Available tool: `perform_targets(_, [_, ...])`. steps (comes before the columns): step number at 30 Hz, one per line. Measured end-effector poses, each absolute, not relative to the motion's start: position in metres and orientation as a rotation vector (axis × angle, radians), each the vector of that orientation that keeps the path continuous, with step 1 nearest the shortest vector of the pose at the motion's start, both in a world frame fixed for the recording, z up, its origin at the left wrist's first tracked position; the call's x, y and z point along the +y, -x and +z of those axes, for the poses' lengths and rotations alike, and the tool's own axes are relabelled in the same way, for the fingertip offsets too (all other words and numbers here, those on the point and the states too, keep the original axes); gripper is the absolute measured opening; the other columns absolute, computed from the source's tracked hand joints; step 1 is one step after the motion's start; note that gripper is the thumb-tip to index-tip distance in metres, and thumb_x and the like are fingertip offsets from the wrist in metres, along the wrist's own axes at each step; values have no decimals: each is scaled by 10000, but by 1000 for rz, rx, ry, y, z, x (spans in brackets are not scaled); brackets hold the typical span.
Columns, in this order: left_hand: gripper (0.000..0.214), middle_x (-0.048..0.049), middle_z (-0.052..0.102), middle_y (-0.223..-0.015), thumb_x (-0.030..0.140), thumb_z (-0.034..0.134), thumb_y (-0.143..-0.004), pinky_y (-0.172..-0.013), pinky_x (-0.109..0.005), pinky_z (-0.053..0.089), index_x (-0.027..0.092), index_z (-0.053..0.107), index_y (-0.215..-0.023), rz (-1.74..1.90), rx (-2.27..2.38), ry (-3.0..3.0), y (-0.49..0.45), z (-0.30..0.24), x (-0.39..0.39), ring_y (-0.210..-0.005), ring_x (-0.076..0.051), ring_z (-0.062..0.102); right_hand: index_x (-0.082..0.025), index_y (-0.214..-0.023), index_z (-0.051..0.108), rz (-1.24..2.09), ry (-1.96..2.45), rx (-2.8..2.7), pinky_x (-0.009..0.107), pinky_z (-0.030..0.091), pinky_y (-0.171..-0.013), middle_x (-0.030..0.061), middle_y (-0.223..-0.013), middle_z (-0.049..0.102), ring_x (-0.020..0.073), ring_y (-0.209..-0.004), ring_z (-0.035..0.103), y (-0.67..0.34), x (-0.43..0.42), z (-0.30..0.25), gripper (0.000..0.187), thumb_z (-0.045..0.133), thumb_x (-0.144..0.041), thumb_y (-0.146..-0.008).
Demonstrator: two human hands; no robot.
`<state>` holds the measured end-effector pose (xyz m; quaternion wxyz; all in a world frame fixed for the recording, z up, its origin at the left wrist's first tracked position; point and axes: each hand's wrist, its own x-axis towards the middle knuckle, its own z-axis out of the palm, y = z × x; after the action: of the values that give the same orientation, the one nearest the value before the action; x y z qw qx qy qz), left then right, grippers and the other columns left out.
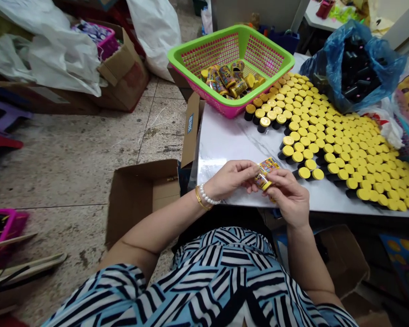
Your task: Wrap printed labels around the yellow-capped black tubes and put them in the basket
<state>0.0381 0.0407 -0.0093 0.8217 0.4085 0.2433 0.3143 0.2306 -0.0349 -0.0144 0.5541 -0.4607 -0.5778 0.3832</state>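
Over the near edge of the white marble table [231, 141], both my hands hold one small black bottle with a yellow cap [263, 180], and a yellow printed label [268, 165] lies partly around it. My left hand [230, 178] pinches the label's left side. My right hand [288, 195] grips the bottle from the right. Several unlabelled yellow-capped bottles [341, 141] stand in rows to the right. A green and pink basket [204, 54] at the table's far corner holds several labelled bottles [228, 81].
A blue plastic bag [354, 63] of black bottles sits at the far right of the table. Open cardboard boxes [139, 190] stand on the floor left of the table. White sacks [54, 50] and another box [122, 72] lie beyond them. A pink basket [2, 227] sits at the far left.
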Motion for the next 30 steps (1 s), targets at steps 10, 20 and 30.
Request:
perform_targets(10, [475, -3, 666, -710, 510, 840, -826, -497, -185, 443, 113, 650, -1003, 574, 463, -934, -33, -10, 42, -510, -59, 570, -304, -1077, 809, 732, 1067, -1450, 335, 649, -721, 35, -1017, 621, 162, -867, 665, -226, -31, -10, 233, 809, -239, -853])
perform_targets(20, [479, 14, 604, -661, 554, 823, -824, -467, -181, 349, 120, 636, -902, 655, 610, -919, -37, -12, 44, -501, -51, 514, -324, -1292, 732, 339, 1247, -1506, 384, 682, -835, 70, -1173, 703, 216, -990, 718, -217, -37, -22, 497, 846, -224, -819])
perform_targets(30, [399, -41, 723, -880, 359, 936, -716, -785, -256, 505, 110, 730, -951, 804, 586, -1071, -38, -6, 42, -799, -118, 638, -179, -997, 741, 932, 1257, -947, 380, 697, -813, 43, -903, 779, 179, -774, 772, -199, -36, -29, 268, 858, -333, -813])
